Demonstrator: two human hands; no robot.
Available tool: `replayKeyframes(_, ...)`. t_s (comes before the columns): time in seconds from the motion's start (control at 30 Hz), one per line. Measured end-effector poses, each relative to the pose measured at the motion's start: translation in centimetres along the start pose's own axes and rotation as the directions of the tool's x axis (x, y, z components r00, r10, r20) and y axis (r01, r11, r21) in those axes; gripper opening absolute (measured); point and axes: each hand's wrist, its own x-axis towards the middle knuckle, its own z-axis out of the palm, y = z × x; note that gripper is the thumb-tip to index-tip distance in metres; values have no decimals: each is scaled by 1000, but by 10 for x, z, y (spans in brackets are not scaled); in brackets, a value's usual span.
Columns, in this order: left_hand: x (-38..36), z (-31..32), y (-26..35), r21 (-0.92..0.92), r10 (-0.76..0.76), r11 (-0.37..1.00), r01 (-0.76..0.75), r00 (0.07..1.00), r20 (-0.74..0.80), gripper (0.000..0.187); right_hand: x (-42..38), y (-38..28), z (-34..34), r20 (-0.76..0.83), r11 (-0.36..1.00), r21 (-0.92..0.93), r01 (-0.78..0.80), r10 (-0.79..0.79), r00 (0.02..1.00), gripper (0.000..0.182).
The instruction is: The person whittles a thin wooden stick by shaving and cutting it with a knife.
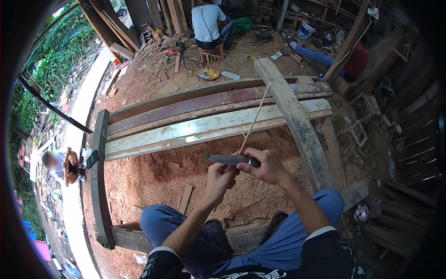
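My right hand (pixel 268 167) is closed round the handle of a knife, its thumb pressed near the base of the blade. The broad grey knife blade (pixel 226 159) points left, roughly level, above my left hand (pixel 220 182). A long thin wooden strip (pixel 254 120) slants up and away from the blade, its far end by a thick beam (pixel 295 111). The strip's near end disappears behind the knife and fingers. My left fingers are closed below the blade, apparently round that near end, though the grip is partly hidden.
Long planks (pixel 186 132) span a wooden frame beyond my hands. A phone (pixel 92 159) rests on the left post (pixel 99 186). Wood shavings (pixel 153 186) cover the ground. One person (pixel 206 23) sits ahead, another (pixel 357 60) at right, a third (pixel 60 165) at left.
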Motion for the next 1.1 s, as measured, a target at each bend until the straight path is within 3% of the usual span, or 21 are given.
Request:
replayKeyframes(0.27,-10,11,5,20,-32,999,32,999,38,37,0,3,-18,-74,982,-44,184,-187,980,44)
replayKeyframes(0.37,-21,17,16,34,-94,995,91,992,89,37,1,21,-31,-281,997,-71,17,-36,959,46)
replayKeyframes(0.43,-28,21,3,73,-86,994,75,984,158,37,1,43,-66,-413,981,19,-191,182,893,53)
replayKeyframes(0.53,-27,17,-8,140,-62,989,40,985,161,36,2,57,-92,-568,989,-31,-142,100,817,59)
replayKeyframes(0.63,-18,9,-2,118,-32,993,24,997,74,35,-4,39,-68,-400,975,-97,-202,147,905,60)
replayKeyframes(0.77,-8,4,6,46,3,999,-4,1000,16,33,-2,6,-31,-212,978,-190,-80,39,977,59)
replayKeyframes(0.87,-5,5,4,111,71,991,-72,997,16,33,2,6,-5,-197,991,-119,62,-85,977,56)
replayKeyframes(1.0,-5,-3,2,51,52,997,-54,998,34,35,4,-3,7,-85,997,-33,75,-77,993,54)
replayKeyframes(1.1,-6,-2,3,26,37,999,-38,999,22,38,0,-12,11,-35,991,-99,85,-89,995,51)
